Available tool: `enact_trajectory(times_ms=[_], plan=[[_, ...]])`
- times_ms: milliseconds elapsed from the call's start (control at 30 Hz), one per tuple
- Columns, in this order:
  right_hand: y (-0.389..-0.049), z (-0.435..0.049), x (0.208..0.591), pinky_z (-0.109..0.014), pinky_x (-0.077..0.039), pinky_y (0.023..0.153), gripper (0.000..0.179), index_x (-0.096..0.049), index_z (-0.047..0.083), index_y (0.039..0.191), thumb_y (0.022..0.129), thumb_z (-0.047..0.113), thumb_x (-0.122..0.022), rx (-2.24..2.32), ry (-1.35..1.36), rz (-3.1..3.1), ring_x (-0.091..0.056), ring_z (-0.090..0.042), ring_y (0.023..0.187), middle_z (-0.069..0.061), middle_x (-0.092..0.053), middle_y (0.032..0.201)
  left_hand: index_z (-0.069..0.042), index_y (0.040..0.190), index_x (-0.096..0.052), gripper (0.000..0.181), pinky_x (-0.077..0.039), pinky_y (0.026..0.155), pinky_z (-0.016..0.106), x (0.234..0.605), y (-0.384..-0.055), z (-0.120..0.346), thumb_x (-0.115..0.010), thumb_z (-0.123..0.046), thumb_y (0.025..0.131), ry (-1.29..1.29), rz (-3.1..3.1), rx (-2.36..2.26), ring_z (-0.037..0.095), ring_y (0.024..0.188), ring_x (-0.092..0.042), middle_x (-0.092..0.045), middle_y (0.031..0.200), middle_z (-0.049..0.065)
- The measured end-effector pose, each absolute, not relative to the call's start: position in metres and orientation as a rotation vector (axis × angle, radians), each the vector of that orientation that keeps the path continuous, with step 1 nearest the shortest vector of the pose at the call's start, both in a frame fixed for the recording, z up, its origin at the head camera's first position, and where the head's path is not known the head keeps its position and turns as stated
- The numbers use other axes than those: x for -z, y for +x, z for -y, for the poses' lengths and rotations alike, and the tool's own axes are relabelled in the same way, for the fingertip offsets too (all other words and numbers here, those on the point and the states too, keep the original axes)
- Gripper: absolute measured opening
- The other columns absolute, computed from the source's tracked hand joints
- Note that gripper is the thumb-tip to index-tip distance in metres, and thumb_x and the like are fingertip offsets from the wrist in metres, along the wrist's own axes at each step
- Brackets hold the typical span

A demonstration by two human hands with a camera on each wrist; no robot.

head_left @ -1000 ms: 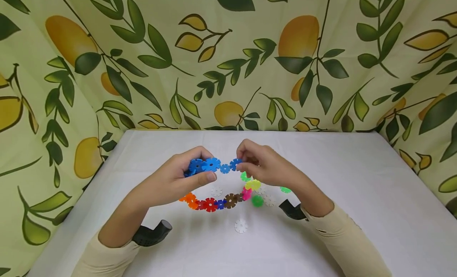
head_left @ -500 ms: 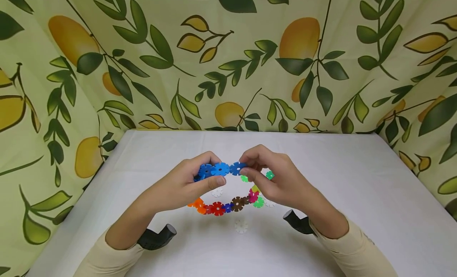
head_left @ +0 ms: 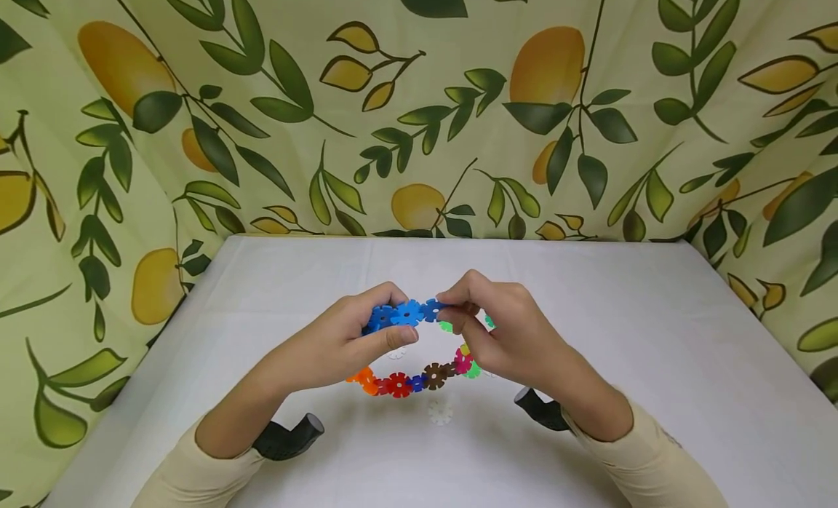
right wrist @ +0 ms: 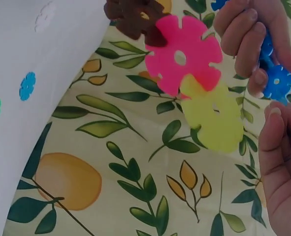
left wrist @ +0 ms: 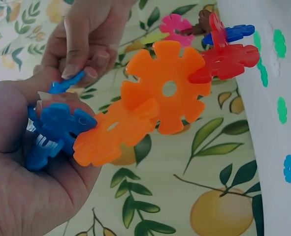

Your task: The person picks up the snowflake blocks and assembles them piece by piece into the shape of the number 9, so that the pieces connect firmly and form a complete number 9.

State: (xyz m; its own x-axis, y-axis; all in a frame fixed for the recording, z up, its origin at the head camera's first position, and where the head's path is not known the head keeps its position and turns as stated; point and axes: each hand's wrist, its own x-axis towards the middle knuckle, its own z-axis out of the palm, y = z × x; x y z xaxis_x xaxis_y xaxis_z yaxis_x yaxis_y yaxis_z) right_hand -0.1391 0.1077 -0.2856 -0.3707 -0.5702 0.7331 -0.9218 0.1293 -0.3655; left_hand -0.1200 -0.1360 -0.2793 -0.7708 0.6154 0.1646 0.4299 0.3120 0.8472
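Observation:
Above the table my left hand (head_left: 340,340) grips several linked blue snowflake discs (head_left: 402,315) between thumb and fingers. My right hand (head_left: 507,330) pinches a blue disc (head_left: 430,311) at the right end of that blue row, partly covered by the fingertips. From the left hand hangs a chain of interlocked discs: orange (left wrist: 143,73), red (left wrist: 229,63), a small blue one (left wrist: 231,33), brown (right wrist: 128,19), pink (right wrist: 162,44) and yellow (right wrist: 209,128). It curves round to below the right hand, which hides part of it in the head view.
Loose discs lie on the white table (head_left: 622,311): a white one (head_left: 441,412) in front, green ones (left wrist: 279,43) and a blue one (left wrist: 289,168). Black mounts (head_left: 288,438) sit at both wrists. A fruit-patterned cloth (head_left: 419,129) hangs behind and at the sides.
The right hand has brought its blue disc left, against the blue row; the gap between the hands has narrowed. Both hands and the hanging chain have shifted slightly right and lower.

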Motion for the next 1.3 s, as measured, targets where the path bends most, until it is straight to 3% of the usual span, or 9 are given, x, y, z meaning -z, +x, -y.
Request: enact_trajectory(times_ms=[333,633,833,967,1100,1300], plan=[[-0.138,-0.101,0.294,-0.019,-0.054,0.059,0.030,-0.058,0.000,0.104,0.083,-0.019,-0.069,-1.260,1.430,2.048,-0.060,-0.007,0.063,-0.002,-0.067,0.084,-0.012,0.104,-0.058,0.012,-0.041,0.058,0.028,0.283,-0.123,0.135,-0.064,-0.021,0.100,0.946,-2.412,-1.423,0.016,0.066,-0.049,-0.050,0.074,0.002],[-0.147,-0.104,0.293,-0.029,-0.058,0.063,0.028,-0.060,0.000,0.114,0.090,-0.010,-0.067,-1.409,1.346,2.089,-0.066,-0.014,0.072,-0.005,-0.070,0.094,-0.018,0.115,-0.071,0.023,-0.053,0.054,0.034,0.277,-0.129,0.141,-0.070,-0.029,0.096,0.821,-2.556,-1.458,0.020,0.062,-0.057,-0.062,0.079,0.003],[-0.171,-0.114,0.296,-0.031,-0.057,0.064,0.019,-0.063,0.001,0.113,0.096,-0.006,-0.060,-1.382,1.189,2.192,-0.065,-0.019,0.080,-0.003,-0.069,0.098,-0.016,0.116,-0.074,0.028,-0.058,0.066,0.034,0.272,-0.130,0.152,-0.076,-0.028,0.091,0.781,-2.754,-1.508,0.018,0.081,-0.064,-0.068,0.105,-0.003],[-0.193,-0.117,0.304,-0.032,-0.055,0.069,0.013,-0.068,0.006,0.108,0.097,0.001,-0.062,-1.211,1.108,2.428,-0.063,-0.015,0.087,-0.001,-0.070,0.100,-0.015,0.111,-0.075,0.026,-0.058,0.068,0.034,0.265,-0.129,0.161,-0.080,-0.024,0.088,0.771,-2.859,-1.535,0.018,0.083,-0.064,-0.069,0.105,-0.002],[-0.217,-0.109,0.318,-0.035,-0.055,0.075,0.013,-0.070,0.005,0.108,0.097,0.004,-0.064,-1.017,1.116,2.694,-0.063,-0.018,0.091,-0.001,-0.070,0.102,-0.016,0.117,-0.072,0.033,-0.057,0.067,0.036,0.261,-0.129,0.165,-0.082,-0.022,0.085,0.730,-2.930,-1.464,0.022,0.083,-0.063,-0.068,0.107,-0.001],[-0.246,-0.073,0.349,-0.037,-0.052,0.088,0.027,-0.069,0.003,0.116,0.094,0.018,-0.072,-0.673,1.128,3.129,-0.061,-0.022,0.098,-0.008,-0.066,0.113,-0.013,0.113,-0.073,0.035,-0.059,0.075,0.036,0.263,-0.131,0.163,-0.086,-0.015,0.080,0.832,-2.995,-1.351,0.019,0.095,-0.063,-0.067,0.112,-0.001]])
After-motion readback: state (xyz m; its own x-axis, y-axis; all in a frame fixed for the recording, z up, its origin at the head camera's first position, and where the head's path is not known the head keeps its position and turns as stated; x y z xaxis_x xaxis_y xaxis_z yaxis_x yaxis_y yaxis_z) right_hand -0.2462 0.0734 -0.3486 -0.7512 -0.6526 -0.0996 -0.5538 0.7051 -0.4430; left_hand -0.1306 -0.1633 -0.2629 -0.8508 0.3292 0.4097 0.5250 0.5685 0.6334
